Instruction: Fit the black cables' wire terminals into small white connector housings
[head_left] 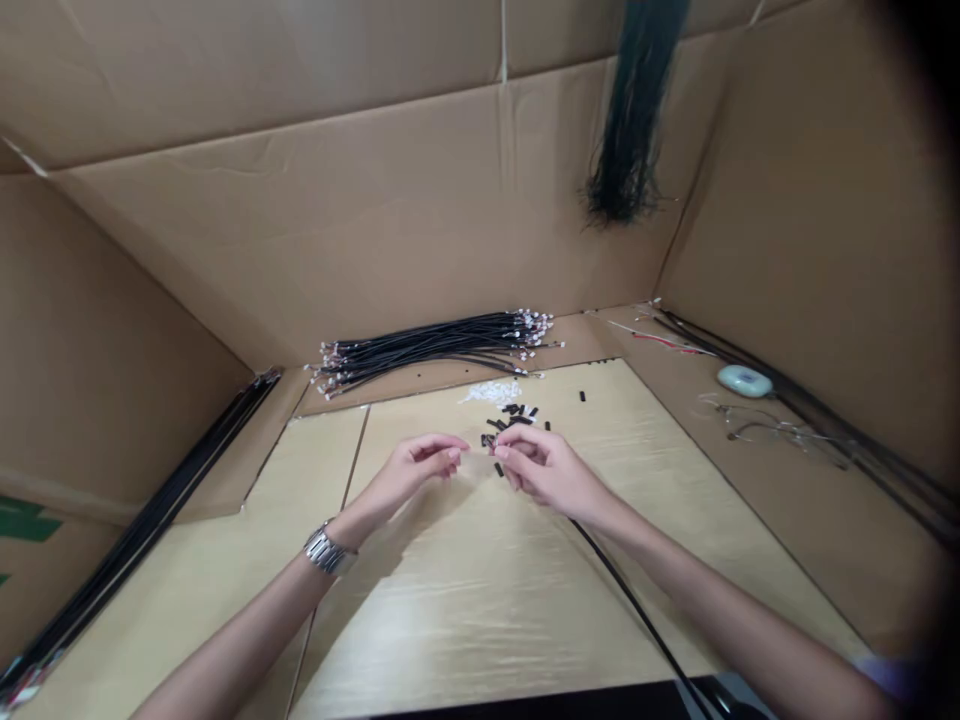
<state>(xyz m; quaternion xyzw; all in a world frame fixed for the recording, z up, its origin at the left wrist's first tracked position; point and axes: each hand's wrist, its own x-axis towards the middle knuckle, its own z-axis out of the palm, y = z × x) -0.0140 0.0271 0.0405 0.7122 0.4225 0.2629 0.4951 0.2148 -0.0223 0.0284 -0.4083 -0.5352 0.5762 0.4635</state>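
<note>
My right hand (541, 465) is closed in a pinch around the end of a black cable (626, 590). The cable runs from under that hand down toward the lower right, and small wire ends show at the fingertips. To its left, my left hand (420, 465) has thumb and fingers drawn together; whatever they hold, if anything, is too small to make out. A small gap separates the two hands. Just beyond the right fingertips lie several short black pieces (517, 415), with a pile of tiny white pieces (491, 392) behind them.
A bundle of black cables with white connectors (435, 345) lies along the back. Long black cables (142, 540) line the left side. Cardboard walls (337, 220) surround the table (420, 610). At right are a white oval object (744, 380) and glasses (780, 435). Dark strands (637, 120) hang above.
</note>
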